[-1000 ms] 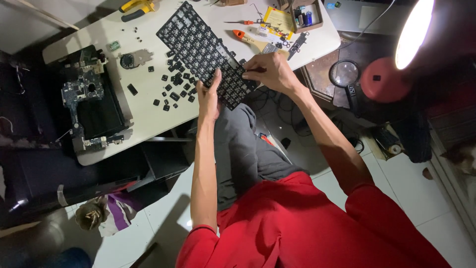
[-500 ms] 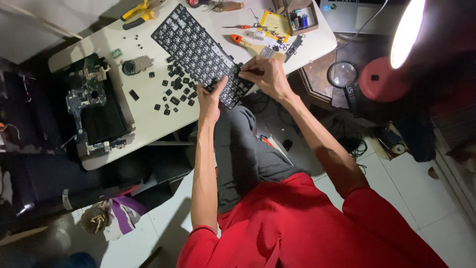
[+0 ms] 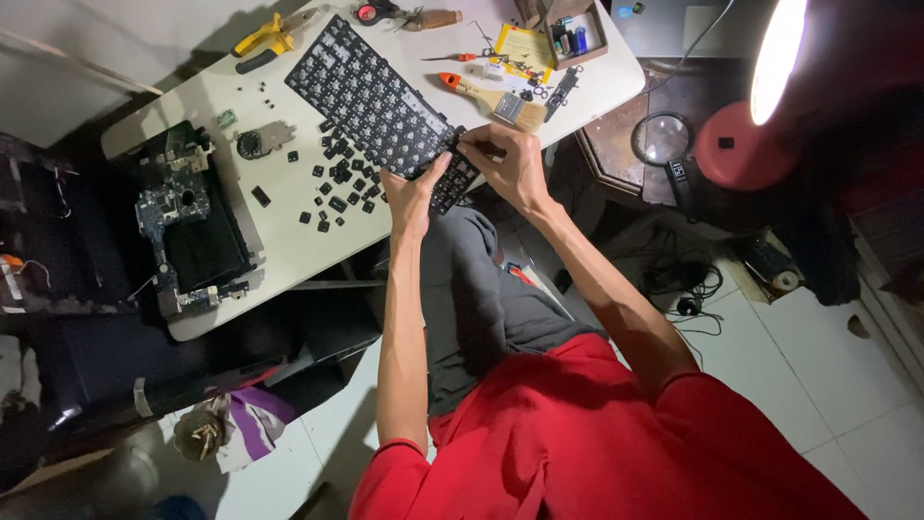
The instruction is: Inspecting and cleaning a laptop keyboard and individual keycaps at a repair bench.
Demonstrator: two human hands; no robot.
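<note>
A black laptop keyboard (image 3: 371,96) lies slantwise on the white table (image 3: 289,241), its near end reaching past the table's front edge. My left hand (image 3: 412,197) grips that near end from below-left. My right hand (image 3: 510,164) pinches the same end from the right, fingertips on the top edge. Several loose black keycaps (image 3: 337,188) are scattered on the table just left of my left hand.
An opened laptop base with its circuit board (image 3: 188,226) sits at the table's left. A small fan part (image 3: 258,143), yellow pliers (image 3: 265,40), a brush (image 3: 496,98), screwdrivers and a small box of parts (image 3: 568,29) lie at the back. A magnifier (image 3: 662,143) and red lamp (image 3: 741,144) stand right.
The view has shifted, so the table sits lower and more centred in frame. Both hands stay on the keyboard's near end; the right hand's fingers have moved slightly along its edge.
</note>
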